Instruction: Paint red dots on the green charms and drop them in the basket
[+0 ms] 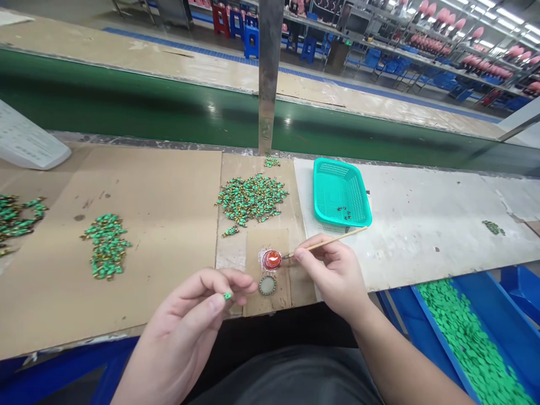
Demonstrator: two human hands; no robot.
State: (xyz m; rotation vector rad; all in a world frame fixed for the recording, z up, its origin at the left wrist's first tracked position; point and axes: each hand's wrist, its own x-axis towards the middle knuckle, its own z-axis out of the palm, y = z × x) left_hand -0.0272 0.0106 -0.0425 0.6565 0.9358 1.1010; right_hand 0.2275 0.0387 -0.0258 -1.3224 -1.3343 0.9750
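Observation:
Between the thumb and fingers of my left hand [194,309] is a small green piece [227,295], mostly hidden by the fingertips. My right hand [333,273] pinches a thin paintbrush [337,238] with a pale wooden handle. The brush's tip is at the edge of a small cap of glossy red paint [272,259]. Just below it on the cardboard lies a second bottle cap [267,285] with a greyish inside. Beyond my hands is a large heap of small green and gold-brown pieces [253,197].
A turquoise basket [319,216] with a few tiny dark bits stands behind my right hand. Another pile of green pieces [107,247] lies left. A blue bin [447,332] of green pieces sits low right. A metal post [270,79] rises before the green conveyor belt [169,109].

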